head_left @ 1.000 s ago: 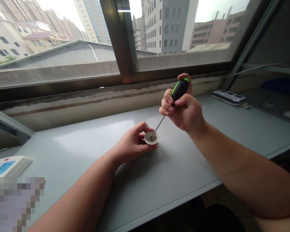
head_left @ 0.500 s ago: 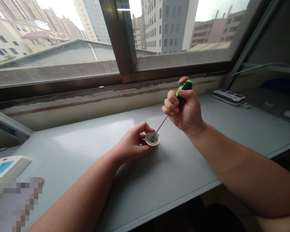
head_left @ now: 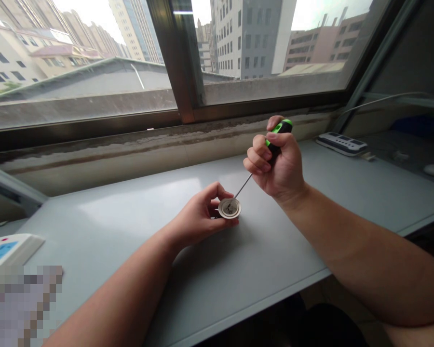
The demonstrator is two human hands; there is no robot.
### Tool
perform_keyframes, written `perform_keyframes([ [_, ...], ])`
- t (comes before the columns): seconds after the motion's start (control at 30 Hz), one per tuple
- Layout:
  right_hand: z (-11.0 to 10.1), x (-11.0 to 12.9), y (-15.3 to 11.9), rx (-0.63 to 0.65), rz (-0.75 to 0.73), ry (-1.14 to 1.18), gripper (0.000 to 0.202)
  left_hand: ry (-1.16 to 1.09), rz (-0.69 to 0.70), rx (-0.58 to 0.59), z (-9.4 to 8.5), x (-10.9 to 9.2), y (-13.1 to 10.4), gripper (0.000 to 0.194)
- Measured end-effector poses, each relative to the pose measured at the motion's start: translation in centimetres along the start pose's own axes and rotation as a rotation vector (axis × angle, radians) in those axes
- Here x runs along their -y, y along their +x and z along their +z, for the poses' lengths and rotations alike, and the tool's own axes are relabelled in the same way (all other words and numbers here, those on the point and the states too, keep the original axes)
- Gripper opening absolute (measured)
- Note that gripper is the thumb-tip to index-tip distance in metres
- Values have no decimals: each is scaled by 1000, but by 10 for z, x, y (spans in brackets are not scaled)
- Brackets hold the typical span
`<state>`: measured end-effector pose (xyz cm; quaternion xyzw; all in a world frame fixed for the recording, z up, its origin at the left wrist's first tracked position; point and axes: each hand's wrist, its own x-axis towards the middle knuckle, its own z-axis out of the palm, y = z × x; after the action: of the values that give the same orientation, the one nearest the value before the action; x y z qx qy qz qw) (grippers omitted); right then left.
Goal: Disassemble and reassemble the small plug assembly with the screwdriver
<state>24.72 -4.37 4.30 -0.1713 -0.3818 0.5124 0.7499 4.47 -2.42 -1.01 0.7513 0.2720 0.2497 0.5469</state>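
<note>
A small round fixture (head_left: 230,208) with a pale rim and a darker recessed middle faces up over the table. My left hand (head_left: 206,214) is closed around its side, thumb and fingers on opposite edges. My right hand (head_left: 277,164) grips the green and black handle of a screwdriver (head_left: 243,185). Its thin metal shaft slants down to the left, and the tip reaches inside the recess of the fixture. Exactly what the tip touches is too small to tell.
The grey table (head_left: 130,212) runs below a window (head_left: 188,106). A white power strip (head_left: 342,144) lies at the back right, and a white socket box (head_left: 12,250) with blue panels at the left. A pixelated patch covers the lower left corner.
The screwdriver handle has turned and tilted slightly to the right in my right hand. The fixture and my left hand have barely shifted.
</note>
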Motion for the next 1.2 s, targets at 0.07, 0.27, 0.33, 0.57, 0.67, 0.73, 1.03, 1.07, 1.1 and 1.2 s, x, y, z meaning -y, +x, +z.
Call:
perform_keyframes([
  [0.07,0,0,0,11,3,14,28,2,2,1,0,0,0,44],
  [0.27,0,0,0,-2,5,-9,29,1,-3,-4,0,1,0,44],
  [0.33,0,0,-1,12,1,-1,28,2,-6,-7,1,0,0,44],
  [0.57,1,0,-2,11,11,-19,30,8,-8,-22,2,-2,1,45],
  [0.67,1,0,-2,25,14,-11,30,15,-4,-20,2,-1,1,44],
  [0.73,1,1,-2,19,11,-21,29,20,-2,-19,2,-1,2,44],
  [1.03,2,2,-3,30,9,-2,32,5,-10,-28,3,-3,2,45],
  [1.07,2,2,-3,43,10,9,33,5,-10,-29,3,-3,2,45],
  [1.1,2,2,-3,49,12,13,33,4,-11,-32,3,-2,2,45],
  [1.2,2,3,-4,28,12,-13,33,5,-14,-30,3,-2,2,45],
])
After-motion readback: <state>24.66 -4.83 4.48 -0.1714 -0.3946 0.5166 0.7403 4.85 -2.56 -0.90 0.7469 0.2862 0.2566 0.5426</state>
